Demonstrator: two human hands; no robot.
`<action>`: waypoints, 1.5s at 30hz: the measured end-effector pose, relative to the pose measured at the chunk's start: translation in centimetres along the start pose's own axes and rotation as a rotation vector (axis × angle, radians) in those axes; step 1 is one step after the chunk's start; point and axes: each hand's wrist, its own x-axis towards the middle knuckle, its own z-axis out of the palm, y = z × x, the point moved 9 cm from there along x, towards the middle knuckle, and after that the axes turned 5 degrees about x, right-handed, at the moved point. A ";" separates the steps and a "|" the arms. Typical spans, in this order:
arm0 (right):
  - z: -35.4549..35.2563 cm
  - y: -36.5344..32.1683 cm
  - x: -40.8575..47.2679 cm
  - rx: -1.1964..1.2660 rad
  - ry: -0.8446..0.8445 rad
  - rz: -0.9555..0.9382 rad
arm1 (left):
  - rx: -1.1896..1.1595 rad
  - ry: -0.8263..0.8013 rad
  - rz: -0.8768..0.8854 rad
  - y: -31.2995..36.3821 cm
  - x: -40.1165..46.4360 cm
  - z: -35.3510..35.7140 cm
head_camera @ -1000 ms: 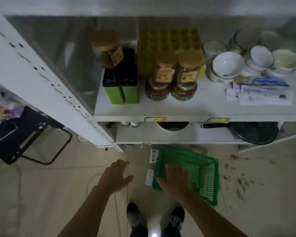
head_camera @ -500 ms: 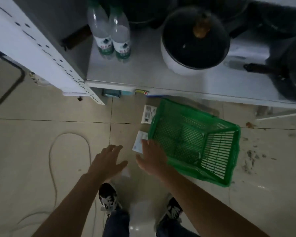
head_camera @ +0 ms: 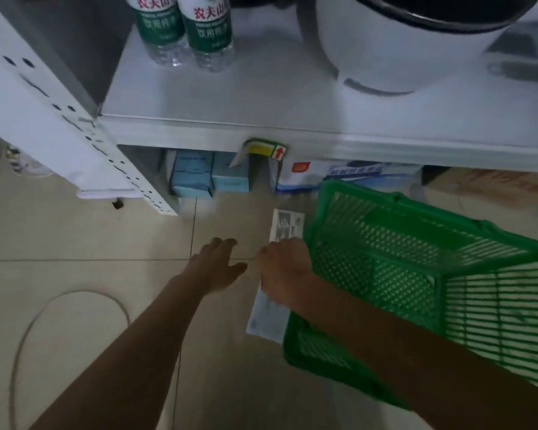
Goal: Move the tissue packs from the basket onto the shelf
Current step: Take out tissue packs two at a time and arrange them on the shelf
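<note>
The green basket [head_camera: 423,274] stands on the floor tiles at the right and looks empty inside. Two flat white tissue packs lie on the floor along its left side: one [head_camera: 288,226] beyond my fingers, the other [head_camera: 266,316] partly under my right wrist. My right hand [head_camera: 283,268] hovers between them at the basket's left rim, fingers bent downward, nothing visibly in it. My left hand [head_camera: 218,265] is spread open just left of it, above bare tile. Light-blue tissue boxes [head_camera: 208,173] sit on the bottom shelf level under the white shelf board [head_camera: 261,97].
Two water bottles [head_camera: 184,29] and a large white pot [head_camera: 401,41] stand on the shelf board. The white perforated shelf upright [head_camera: 75,144] is at the left. A blue-and-white package [head_camera: 354,175] and cardboard box [head_camera: 494,184] lie below. A cable [head_camera: 69,305] loops on the floor.
My view has dropped from the upper shelves toward the floor. Both hands have moved down and forward; my right hand went from over the basket to its left side, above the packs.
</note>
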 end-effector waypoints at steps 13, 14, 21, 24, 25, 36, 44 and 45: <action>7.3 11.0 1.3 -0.129 -0.147 0.372 | 0.064 0.044 0.244 9.6 12.9 -0.5; 8.1 9.7 1.5 -0.123 -0.126 0.287 | 0.141 0.056 0.284 10.4 12.9 -0.2; 13.9 -0.3 2.9 -0.129 -0.016 -0.224 | 0.877 0.104 0.468 11.0 10.5 2.2; 15.8 -0.9 3.6 -0.219 0.021 -0.297 | 0.981 0.118 0.377 8.2 9.9 1.1; 15.4 -0.8 3.7 -0.265 0.043 -0.292 | 1.013 0.132 0.336 7.3 9.8 0.4; 19.0 8.4 5.1 0.057 -0.363 0.406 | 0.286 -0.003 -0.136 -4.5 7.4 0.7; 18.2 8.9 6.9 0.658 -0.355 0.343 | -0.006 -0.212 -0.239 -7.3 7.6 3.8; 18.2 8.9 7.0 0.677 -0.363 0.335 | -0.037 -0.229 -0.244 -7.4 7.6 4.2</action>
